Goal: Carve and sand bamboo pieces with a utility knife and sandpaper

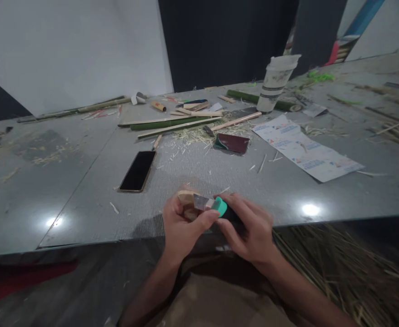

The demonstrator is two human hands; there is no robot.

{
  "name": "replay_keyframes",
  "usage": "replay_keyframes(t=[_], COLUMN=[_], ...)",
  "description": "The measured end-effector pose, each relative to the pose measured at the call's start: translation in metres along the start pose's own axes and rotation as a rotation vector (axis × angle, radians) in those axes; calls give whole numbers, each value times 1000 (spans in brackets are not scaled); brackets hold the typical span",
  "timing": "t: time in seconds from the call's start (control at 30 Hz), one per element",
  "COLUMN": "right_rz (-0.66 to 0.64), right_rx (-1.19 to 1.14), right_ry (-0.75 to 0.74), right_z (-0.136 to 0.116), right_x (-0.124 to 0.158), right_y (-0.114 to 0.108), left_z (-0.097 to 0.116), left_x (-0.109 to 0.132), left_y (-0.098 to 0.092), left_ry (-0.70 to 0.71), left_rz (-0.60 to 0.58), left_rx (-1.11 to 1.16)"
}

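Close to the table's front edge, my left hand [182,225] is closed around a pale piece of wood or bamboo [187,200]. My right hand [249,225] grips a utility knife [220,207] with a black and turquoise handle. Its short grey blade points left and lies over the pale piece; whether it cuts in, I cannot tell. The left thumb rests against the turquoise front of the knife. Fingers hide part of both the piece and the handle.
A phone [138,171] lies ahead to the left. Further back are bamboo strips [175,125], shavings [192,136], a hammer-like tool [233,122] and a dark red pouch [231,143]. A printed sheet [305,147] and a paper cup [276,84] stand right. Bamboo strips [315,268] litter the floor.
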State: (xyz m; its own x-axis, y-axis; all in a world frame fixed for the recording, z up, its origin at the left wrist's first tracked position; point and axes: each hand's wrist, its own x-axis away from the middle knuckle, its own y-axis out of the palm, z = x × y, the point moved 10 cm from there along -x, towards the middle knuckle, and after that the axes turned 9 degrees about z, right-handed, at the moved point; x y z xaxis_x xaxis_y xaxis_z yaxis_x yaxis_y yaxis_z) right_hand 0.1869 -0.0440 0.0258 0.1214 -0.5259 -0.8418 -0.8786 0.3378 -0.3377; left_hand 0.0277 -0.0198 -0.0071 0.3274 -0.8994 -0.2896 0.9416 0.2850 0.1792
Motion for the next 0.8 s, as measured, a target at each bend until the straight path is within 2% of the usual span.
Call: replay_keyframes(t=[0.2, 0.53, 0.8], right_rz=[-26, -7, 14], right_rx=[5, 31, 87], right_ry=[0, -4, -6], right_z=[0, -1, 3], right_x=[0, 1, 1], right_y=[1, 0, 0], left_z=[3, -10, -3], left_x=[1, 0, -3], left_y=[3, -2, -1], left_ry=[30, -60, -51], left_rz=[-35, 19, 67], left_rx=[23, 41, 77])
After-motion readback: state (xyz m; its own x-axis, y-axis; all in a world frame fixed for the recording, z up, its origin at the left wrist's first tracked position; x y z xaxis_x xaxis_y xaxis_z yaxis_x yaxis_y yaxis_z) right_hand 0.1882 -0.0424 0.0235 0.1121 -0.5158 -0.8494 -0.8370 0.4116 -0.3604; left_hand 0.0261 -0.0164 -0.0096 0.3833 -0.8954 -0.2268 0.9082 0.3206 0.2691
